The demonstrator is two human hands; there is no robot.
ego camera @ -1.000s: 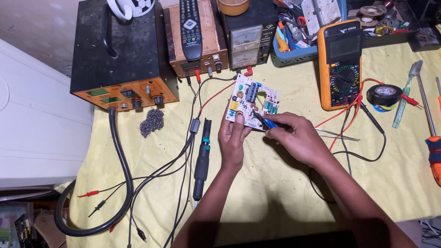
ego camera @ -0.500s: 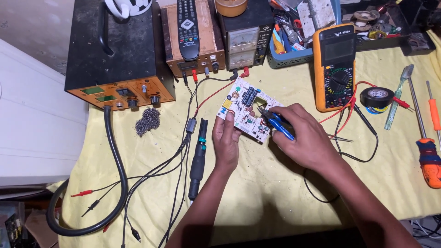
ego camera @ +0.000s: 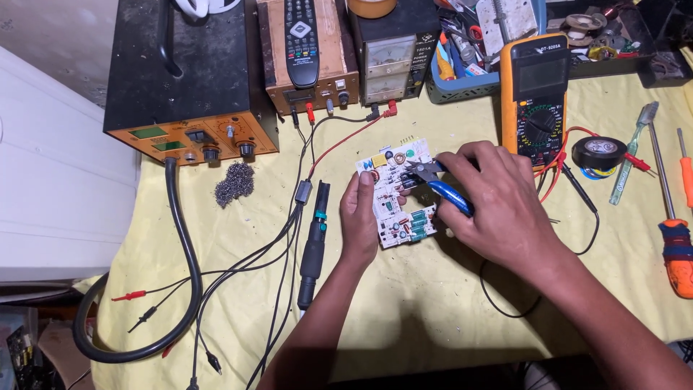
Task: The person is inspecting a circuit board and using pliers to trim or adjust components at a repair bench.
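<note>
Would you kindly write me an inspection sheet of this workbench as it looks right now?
Surface: yellow cloth, wrinkled.
Job's things: circuit board; blue-handled pliers, tips on the board.
Clutter: multimeter, tape roll, screwdrivers, steel wool, remote control.
Hands: left hand holds the board; right hand grips the pliers.
Cables: black hose, red and black test leads, soldering iron.
Surroundings: rework station, power supply.

Orange multimeter [ego camera: 534, 97], tape roll [ego camera: 598, 152], soldering iron [ego camera: 312, 245] lie around.
</note>
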